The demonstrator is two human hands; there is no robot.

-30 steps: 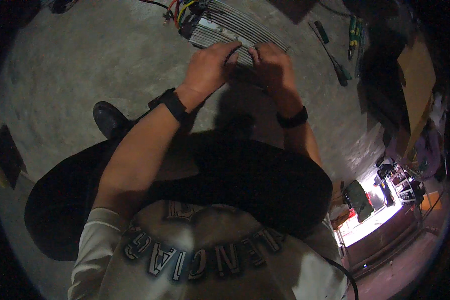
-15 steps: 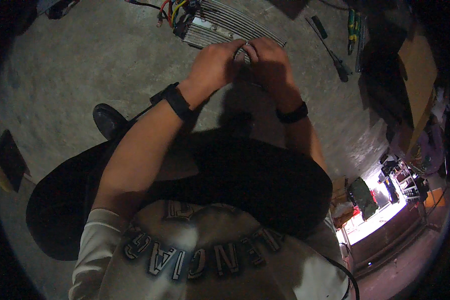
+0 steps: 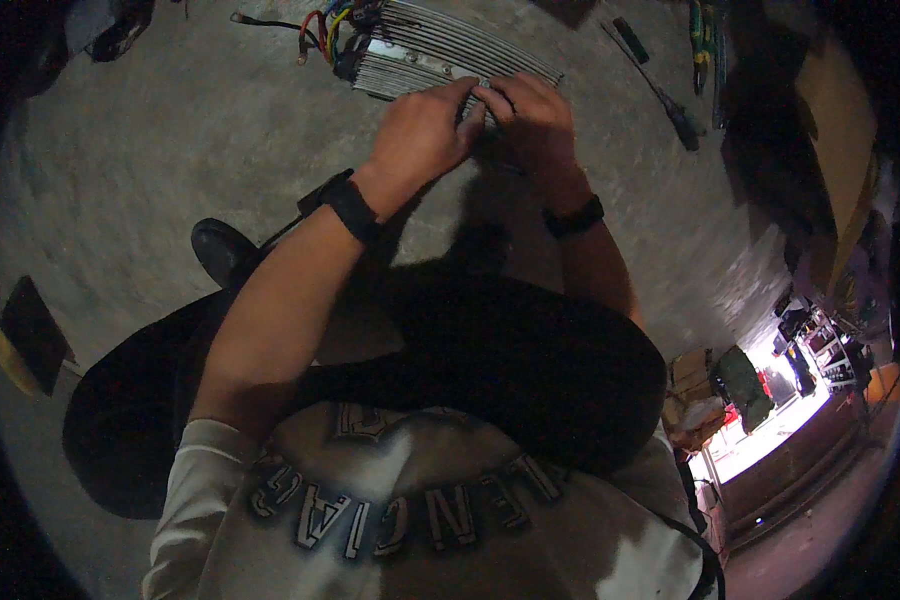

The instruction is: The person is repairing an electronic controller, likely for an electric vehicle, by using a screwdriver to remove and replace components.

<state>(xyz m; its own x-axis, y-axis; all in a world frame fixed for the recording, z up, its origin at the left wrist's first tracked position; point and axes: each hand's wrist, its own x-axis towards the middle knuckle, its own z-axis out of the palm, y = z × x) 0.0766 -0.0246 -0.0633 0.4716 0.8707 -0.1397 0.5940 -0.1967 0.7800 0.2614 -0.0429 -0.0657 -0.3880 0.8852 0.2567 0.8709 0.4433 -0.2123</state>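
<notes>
A silver finned metal controller box [image 3: 460, 45] lies on the floor at the top, with coloured wires [image 3: 332, 30] coming out of its left end. A smooth strip with small bolt heads [image 3: 417, 58] runs along it between the fins. My left hand [image 3: 425, 130] is over the box's near edge, thumb and forefinger bent in a pinch. Close beside it, my right hand [image 3: 535, 120] has its fingers curled, their tips almost meeting the left ones at a small shiny spot on the strip. Whatever the fingertips hold is too small to tell.
On the floor to the right are a long dark screwdriver [image 3: 670, 108], a small dark bar [image 3: 631, 40] and green-and-yellow handled pliers [image 3: 703, 50]. Cardboard [image 3: 842, 160] stands at the far right. A dark flat piece [image 3: 32, 335] is at the left.
The view has shifted slightly, so the box and tools sit a little further left. My left thumb has moved apart from the right fingers, and both hands stay at the same spot on the box.
</notes>
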